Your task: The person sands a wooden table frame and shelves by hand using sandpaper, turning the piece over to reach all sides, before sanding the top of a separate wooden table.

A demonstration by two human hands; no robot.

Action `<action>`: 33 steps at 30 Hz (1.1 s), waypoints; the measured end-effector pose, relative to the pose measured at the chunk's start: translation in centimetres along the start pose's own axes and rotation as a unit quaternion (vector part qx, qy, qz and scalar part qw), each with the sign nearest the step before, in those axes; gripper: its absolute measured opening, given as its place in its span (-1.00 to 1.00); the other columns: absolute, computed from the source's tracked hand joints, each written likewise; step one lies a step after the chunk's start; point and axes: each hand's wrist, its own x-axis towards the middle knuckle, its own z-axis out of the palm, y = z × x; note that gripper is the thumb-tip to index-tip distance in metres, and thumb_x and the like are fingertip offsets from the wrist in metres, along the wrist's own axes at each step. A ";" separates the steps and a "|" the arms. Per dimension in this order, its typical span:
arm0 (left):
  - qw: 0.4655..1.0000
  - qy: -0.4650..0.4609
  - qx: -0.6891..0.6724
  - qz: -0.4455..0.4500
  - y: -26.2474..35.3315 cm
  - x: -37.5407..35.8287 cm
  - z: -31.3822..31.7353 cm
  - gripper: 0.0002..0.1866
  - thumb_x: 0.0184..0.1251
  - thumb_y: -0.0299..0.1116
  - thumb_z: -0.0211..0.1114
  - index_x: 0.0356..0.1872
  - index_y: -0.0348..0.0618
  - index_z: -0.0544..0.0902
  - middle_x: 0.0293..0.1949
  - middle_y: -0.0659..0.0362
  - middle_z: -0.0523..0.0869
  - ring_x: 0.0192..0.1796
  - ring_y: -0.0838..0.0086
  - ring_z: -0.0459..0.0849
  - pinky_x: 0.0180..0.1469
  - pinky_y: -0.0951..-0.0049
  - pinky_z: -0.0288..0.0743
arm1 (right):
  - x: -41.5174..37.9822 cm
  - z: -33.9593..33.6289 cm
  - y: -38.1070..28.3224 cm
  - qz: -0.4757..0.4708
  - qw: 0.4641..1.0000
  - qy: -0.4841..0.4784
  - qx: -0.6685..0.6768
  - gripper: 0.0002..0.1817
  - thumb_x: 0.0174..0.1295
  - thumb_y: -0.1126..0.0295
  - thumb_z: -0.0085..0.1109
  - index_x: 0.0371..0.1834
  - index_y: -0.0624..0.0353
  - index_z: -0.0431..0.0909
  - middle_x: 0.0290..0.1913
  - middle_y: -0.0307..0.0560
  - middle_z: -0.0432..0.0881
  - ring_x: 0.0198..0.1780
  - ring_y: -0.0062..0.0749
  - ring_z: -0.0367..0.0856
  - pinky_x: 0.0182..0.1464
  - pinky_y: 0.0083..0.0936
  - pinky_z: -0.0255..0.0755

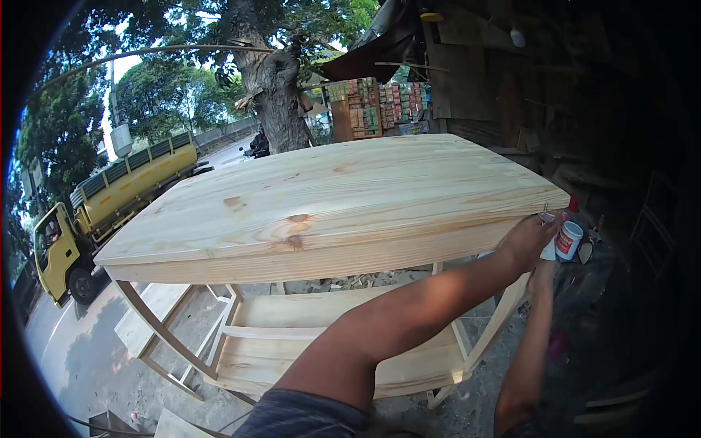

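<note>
A pale wooden table (321,197) with a knotty top and a lower shelf stands in front of me. My left hand (527,239) is at its right front corner, fingers curled round a small pinkish thing that is too small to name. Just below, my right hand (541,279) is raised beside the right leg, close under my left hand. A bit of something white shows above it, and its fingers are mostly hidden. Right of both hands is a white tub (569,239) with a red label.
A low wooden bench (157,314) stands at the left, behind the table's legs. Beyond are a road with a yellow tanker truck (131,182), a tree trunk (274,95) and a rack of colourful packets (361,109). Wood scraps lie on the ground; the right side is dark.
</note>
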 end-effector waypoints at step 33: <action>0.998 0.040 0.048 0.028 -4.5 -13.6 -6.3 -0.20 0.35 -0.16 0.21 0.61 -0.21 0.31 0.62 0.08 0.35 0.68 0.29 0.22 0.74 0.21 -0.03 | 2.3 -3.0 2.7 0.093 0.992 0.031 0.083 -0.37 0.65 -0.14 -0.07 0.54 0.06 0.36 0.15 -0.12 0.63 0.09 -0.37 0.66 0.09 -0.41 0.56</action>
